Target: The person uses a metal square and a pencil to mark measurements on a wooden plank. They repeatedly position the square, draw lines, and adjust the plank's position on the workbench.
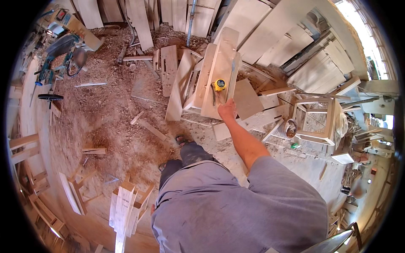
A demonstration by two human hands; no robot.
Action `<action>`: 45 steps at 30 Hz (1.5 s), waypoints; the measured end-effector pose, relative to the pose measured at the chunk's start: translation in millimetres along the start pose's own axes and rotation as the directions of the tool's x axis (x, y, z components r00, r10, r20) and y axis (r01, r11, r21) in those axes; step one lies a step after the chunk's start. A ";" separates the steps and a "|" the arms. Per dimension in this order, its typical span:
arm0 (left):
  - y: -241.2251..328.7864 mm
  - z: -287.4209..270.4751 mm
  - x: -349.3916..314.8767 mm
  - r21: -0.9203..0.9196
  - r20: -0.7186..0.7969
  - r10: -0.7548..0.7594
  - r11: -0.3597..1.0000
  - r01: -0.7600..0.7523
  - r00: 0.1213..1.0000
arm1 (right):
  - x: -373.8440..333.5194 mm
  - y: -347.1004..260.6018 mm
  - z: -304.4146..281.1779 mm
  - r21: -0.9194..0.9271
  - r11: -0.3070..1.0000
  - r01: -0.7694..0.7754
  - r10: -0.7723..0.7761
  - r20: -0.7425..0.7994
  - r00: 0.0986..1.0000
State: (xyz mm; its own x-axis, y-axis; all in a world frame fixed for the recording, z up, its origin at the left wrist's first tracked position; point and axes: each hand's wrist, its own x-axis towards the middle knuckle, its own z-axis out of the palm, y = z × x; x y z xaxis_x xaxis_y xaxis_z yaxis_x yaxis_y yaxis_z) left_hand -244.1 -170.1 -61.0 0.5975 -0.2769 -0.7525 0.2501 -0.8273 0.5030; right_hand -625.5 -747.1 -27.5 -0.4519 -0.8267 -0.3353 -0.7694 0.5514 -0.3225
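Note:
My right hand (228, 110) reaches forward to the near right part of a long pale wooden board (215, 67). Its fingers look curled together at the board's surface; what they hold, if anything, is too small to make out. Just ahead of them, a yellow and black tape measure (219, 85) lies on the board, with a dark curved strip (213, 95) beside it. The board rests on other stacked wooden pieces. Only a sliver of my left hand (152, 209) shows at my left side; my shirt hides the rest, including its fingers.
Sawdust and wood scraps cover the floor (114, 109). Large panels (244, 25) lean at the back. A wooden frame (316, 118) and a round container (290, 128) stand at right. Upright wooden pieces (124, 202) stand at lower left, machinery (63, 50) at far left.

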 end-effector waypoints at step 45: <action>61.7 -3.7 22.0 0.096 0.036 0.042 0.994 -0.045 0.998 | -10.2 64.2 44.2 0.318 0.947 -0.054 0.066 -0.026 0.998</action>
State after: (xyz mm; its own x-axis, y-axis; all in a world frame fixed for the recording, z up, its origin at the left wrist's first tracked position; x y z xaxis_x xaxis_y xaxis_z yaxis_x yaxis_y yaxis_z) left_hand -212.7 -225.4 -44.9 0.5795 -0.3286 -0.7458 0.1484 -0.8573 0.4930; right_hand -650.4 -698.3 -83.9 -0.5128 -0.7914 -0.3329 -0.5604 0.6023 -0.5685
